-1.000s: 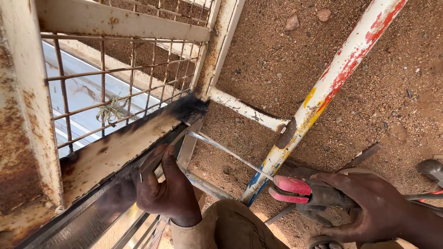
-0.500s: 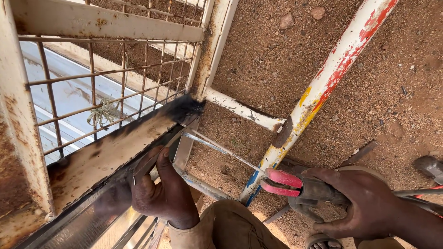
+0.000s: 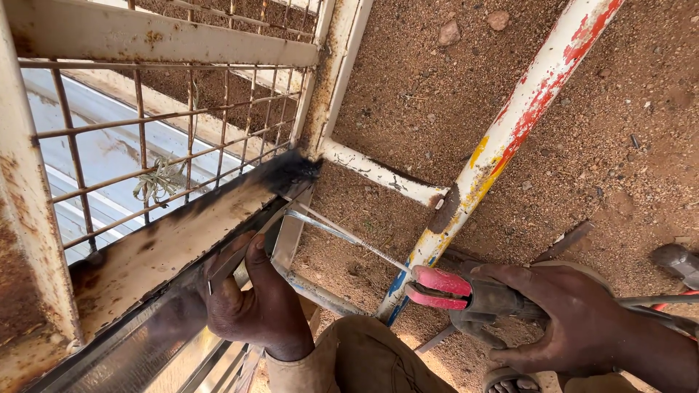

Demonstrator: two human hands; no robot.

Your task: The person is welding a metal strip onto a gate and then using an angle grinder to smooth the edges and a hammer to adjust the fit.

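My right hand [image 3: 575, 320] grips a welding electrode holder [image 3: 466, 293] with red jaws. A thin welding rod [image 3: 349, 236] runs from the jaws up and left to a blackened corner [image 3: 298, 171] of a rusty cream metal frame [image 3: 167, 240]. My left hand [image 3: 255, 306] presses on a flat steel strip [image 3: 287, 233] just under the frame's lower bar, thumb up against the bar. A wire mesh panel [image 3: 167, 138] fills the frame above my left hand.
A cream pipe with red and yellow paint [image 3: 524, 124] slants across sandy ground [image 3: 582, 182] between the frame and my right hand. A grey hammer head [image 3: 677, 258] lies at the right edge. My knee [image 3: 364, 356] sits at the bottom centre.
The view has drifted slightly left and down. The electrode holder has edged toward the frame corner, and my left hand has shifted a little along the strip.
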